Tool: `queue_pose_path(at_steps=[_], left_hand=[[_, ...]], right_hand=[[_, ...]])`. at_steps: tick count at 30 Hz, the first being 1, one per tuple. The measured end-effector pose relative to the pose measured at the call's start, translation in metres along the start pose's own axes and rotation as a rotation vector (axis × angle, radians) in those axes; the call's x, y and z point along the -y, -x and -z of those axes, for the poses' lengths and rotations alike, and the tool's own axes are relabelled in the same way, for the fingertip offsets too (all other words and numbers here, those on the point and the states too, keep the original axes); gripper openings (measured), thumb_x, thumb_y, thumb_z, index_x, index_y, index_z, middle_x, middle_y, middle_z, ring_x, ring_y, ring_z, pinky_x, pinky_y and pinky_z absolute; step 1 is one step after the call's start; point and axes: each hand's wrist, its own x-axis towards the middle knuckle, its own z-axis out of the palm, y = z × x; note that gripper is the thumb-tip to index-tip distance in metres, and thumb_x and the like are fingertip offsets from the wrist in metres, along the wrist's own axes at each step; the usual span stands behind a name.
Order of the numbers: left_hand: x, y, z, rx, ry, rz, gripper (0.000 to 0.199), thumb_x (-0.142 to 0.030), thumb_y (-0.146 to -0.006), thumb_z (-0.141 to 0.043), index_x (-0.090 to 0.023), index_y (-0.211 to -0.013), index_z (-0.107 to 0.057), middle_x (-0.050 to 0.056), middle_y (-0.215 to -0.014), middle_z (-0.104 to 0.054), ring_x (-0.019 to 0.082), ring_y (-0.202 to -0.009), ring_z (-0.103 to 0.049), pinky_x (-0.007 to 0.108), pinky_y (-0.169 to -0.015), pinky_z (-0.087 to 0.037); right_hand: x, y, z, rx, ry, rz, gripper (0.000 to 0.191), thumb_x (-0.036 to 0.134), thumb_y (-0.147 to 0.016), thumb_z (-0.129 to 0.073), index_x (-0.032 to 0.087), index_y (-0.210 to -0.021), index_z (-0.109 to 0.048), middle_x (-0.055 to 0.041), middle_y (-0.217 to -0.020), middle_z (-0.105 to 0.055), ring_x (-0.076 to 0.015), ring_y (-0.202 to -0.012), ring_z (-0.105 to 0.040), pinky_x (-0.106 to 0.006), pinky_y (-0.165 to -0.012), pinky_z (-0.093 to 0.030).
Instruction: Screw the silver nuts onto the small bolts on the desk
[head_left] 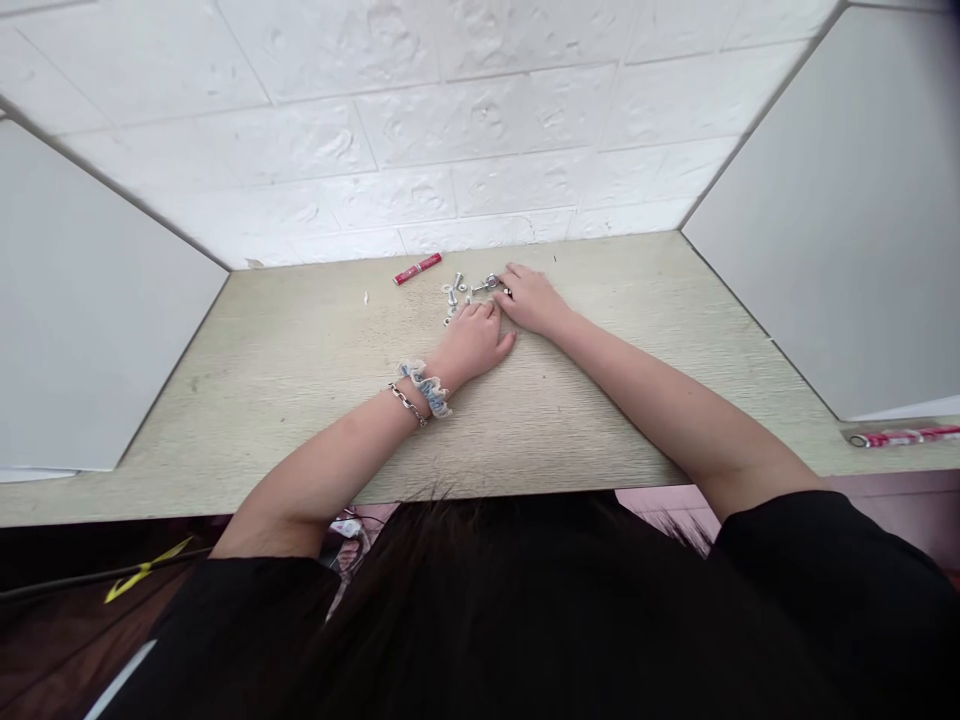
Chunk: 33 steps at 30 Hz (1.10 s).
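Small silver bolts, nuts and washers lie in a loose group on the pale wood-grain desk (337,400), in front of the wall. One bolt (458,281) is at the back of the group, and another bolt (452,297) is just nearer to me. My left hand (472,343) rests palm down at the near side of the group, thumb stretched out, its fingertips over some of the pieces. To its right, my right hand (531,298) lies low on the desk with fingers apart. Its fingertips are beside a silver bolt with a ring-like end (491,282); whether they touch it is unclear.
A red tube-shaped stick (418,269) lies behind the hardware, near the white brick-patterned wall (487,140). Pale panels stand at the left (82,310) and right (840,220). Another red roll (907,437) is at the desk's right front edge.
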Motion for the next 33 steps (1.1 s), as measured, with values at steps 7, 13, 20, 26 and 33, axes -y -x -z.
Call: queue_pose_path(at_steps=[7, 13, 20, 26, 33], left_hand=[[0.003, 0.0, -0.005, -0.008, -0.004, -0.005, 0.05, -0.039, -0.096, -0.039, 0.0, -0.121, -0.058, 0.021, -0.122, -0.06, 0.031, -0.115, -0.056, 0.042, -0.105, -0.038], [0.002, 0.001, -0.004, -0.006, 0.006, 0.001, 0.048, -0.039, -0.096, -0.039, -0.002, -0.119, -0.059, 0.02, -0.12, -0.061, 0.03, -0.114, -0.056, 0.044, -0.107, -0.037], [0.003, 0.001, 0.0, -0.034, 0.05, 0.029, 0.041, -0.036, -0.095, -0.04, -0.007, -0.109, -0.064, 0.016, -0.115, -0.064, 0.03, -0.112, -0.058, 0.049, -0.111, -0.032], [0.01, -0.002, -0.001, -0.085, 0.185, 0.039, 0.035, -0.028, -0.092, -0.044, -0.008, -0.116, -0.063, 0.015, -0.127, -0.061, 0.027, -0.12, -0.056, 0.044, -0.112, -0.035], [0.01, -0.002, -0.002, -0.174, 0.312, 0.03, 0.038, -0.028, -0.089, -0.051, -0.015, -0.125, -0.057, 0.011, -0.128, -0.062, 0.025, -0.119, -0.057, 0.041, -0.104, -0.042]], right_hand=[[-0.009, 0.001, 0.001, -0.033, -0.082, -0.025, 0.019, 0.013, -0.087, -0.048, 0.011, -0.096, -0.064, -0.0156, -0.107, -0.064, -0.0259, -0.102, -0.057, -0.039, -0.094, -0.044], [-0.009, 0.001, 0.001, -0.062, -0.147, -0.015, 0.014, 0.008, -0.085, -0.047, 0.012, -0.09, -0.06, -0.0167, -0.107, -0.062, -0.0258, -0.102, -0.056, -0.039, -0.094, -0.042], [0.006, 0.013, 0.016, -0.292, -0.424, 0.059, 0.006, 0.02, -0.086, -0.048, 0.018, -0.084, -0.054, -0.01, -0.101, -0.062, -0.0219, -0.099, -0.055, -0.038, -0.094, -0.041], [0.019, 0.039, 0.011, -0.279, -0.748, -0.154, 0.02, 0.035, -0.091, -0.04, 0.019, -0.091, -0.052, -0.0028, -0.086, -0.058, -0.0166, -0.084, -0.055, -0.034, -0.085, -0.044], [0.026, 0.044, -0.006, -0.17, -0.959, -0.157, 0.029, 0.035, -0.088, -0.042, 0.021, -0.11, -0.054, -0.0023, -0.09, -0.058, -0.017, -0.093, -0.056, -0.034, -0.09, -0.048]])
